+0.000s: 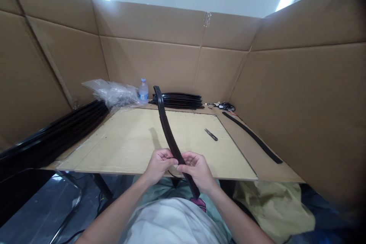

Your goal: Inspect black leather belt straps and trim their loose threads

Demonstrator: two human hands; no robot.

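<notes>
A long, curved black strip [168, 130] slants up from my lap over the table's front edge, its far end raised. My left hand [160, 166] pinches its left edge with thumb and fingers. On the other side my right hand [198, 169] grips the same strip, thumb across its face and fingers behind. The two thumbs nearly meet there. Small thread snips [211, 134] lie on the pale board [131, 137], to the right of the strip.
Similar black strips are stacked at the back [180, 101] and heaped along the left [57, 133]. One single strip [253, 137] lies on the right. A clear plastic bag [114, 93], a water bottle [143, 91] and tangled cables [225, 106] stand near the cardboard walls [151, 61].
</notes>
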